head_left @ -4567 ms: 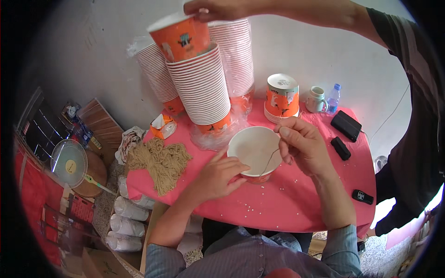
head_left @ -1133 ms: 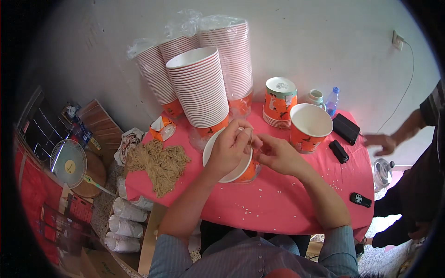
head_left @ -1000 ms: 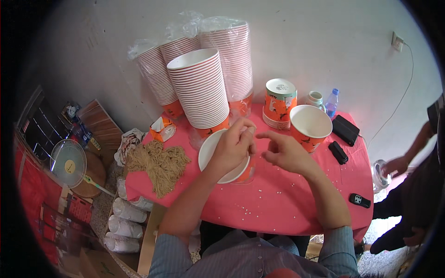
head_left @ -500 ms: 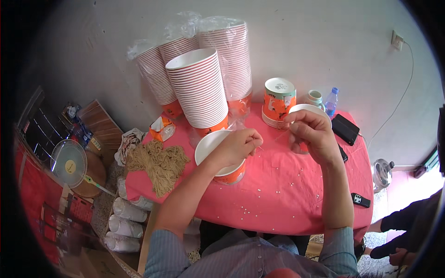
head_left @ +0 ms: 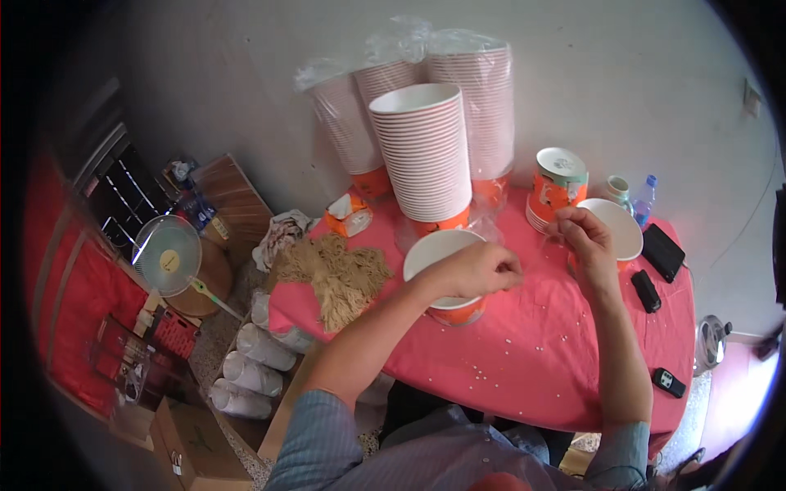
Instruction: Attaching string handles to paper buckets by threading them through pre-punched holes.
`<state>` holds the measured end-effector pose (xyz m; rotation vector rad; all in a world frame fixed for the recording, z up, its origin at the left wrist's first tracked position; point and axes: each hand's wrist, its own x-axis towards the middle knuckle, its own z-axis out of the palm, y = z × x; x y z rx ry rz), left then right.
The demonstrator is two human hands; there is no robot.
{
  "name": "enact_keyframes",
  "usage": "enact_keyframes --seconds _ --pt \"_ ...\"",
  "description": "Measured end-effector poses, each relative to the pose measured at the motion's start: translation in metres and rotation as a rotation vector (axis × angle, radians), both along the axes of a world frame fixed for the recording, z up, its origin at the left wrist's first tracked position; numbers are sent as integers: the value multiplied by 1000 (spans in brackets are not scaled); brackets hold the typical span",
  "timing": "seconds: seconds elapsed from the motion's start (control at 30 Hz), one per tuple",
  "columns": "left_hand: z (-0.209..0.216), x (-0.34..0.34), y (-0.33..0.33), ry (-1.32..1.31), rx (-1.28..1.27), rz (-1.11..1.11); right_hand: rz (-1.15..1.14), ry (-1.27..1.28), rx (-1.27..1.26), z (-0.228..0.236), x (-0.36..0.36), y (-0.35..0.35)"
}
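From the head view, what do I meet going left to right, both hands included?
Round, pale paddle with a thin handle → loose, tan bundle of stringy strands → person's bare left hand → person's bare right hand → flat, black rectangular box.

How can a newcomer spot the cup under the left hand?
Find the frontmost cup stack on the pink table. Just before it, toward the wearer, stands a cup, mouth up. Unlike the open cup at right, the left hand crosses its rim.
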<state>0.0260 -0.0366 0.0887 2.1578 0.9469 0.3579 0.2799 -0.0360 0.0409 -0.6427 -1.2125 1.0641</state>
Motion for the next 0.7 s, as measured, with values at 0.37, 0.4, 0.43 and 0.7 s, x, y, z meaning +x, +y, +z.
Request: enact_keyframes --seconds 0.37,0.4,0.43,0.7 --pt "-30 -27 36 -309 -386 151 -356 -828 72 11 -28 -23" --pt "-31 -27 36 -332 -399 137 -258 -876 60 17 -33 -31" --pt "-32 -27 36 -355 -412 124 -158 -921 48 20 -37 -36" --pt "-32 -28 36 -387 -425 104 -98 -937 -25 -2 -42 -24"
